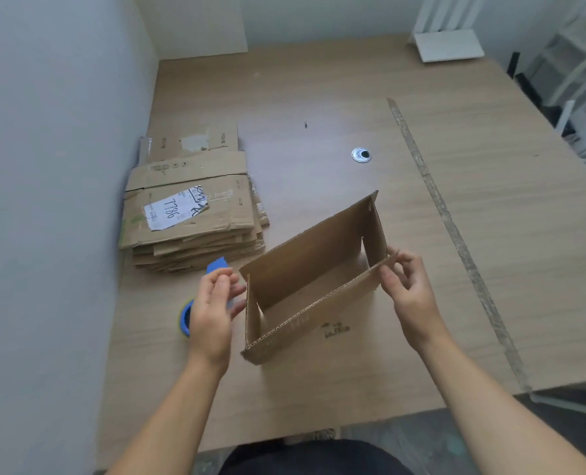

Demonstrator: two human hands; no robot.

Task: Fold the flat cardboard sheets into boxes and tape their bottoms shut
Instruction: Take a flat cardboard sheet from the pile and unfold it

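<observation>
Our opened box point(305, 269) stands mid-desk point(319, 399) between our hands. Our right hand point(410, 289) pinches its near right corner with thumb and fingers. Our left hand point(212, 310) sits at its left end, fingers loosely bent, gripping nothing. Blue tape point(186, 318) lies beside that hand, and flat cardboard sheets point(195, 214) are stacked by the wall.

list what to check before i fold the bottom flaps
1. Box opened up: ok, its walls form a rectangle.
2. Right hand grip: ok, it pinches the near right corner.
3. Left hand on box: cannot tell, its fingers are at the left end.
4. Tape in reach: ok, beside the left hand.
5. Bottom flaps: cannot tell, hidden.
6. Stack clear of box: ok, apart to the left.
</observation>
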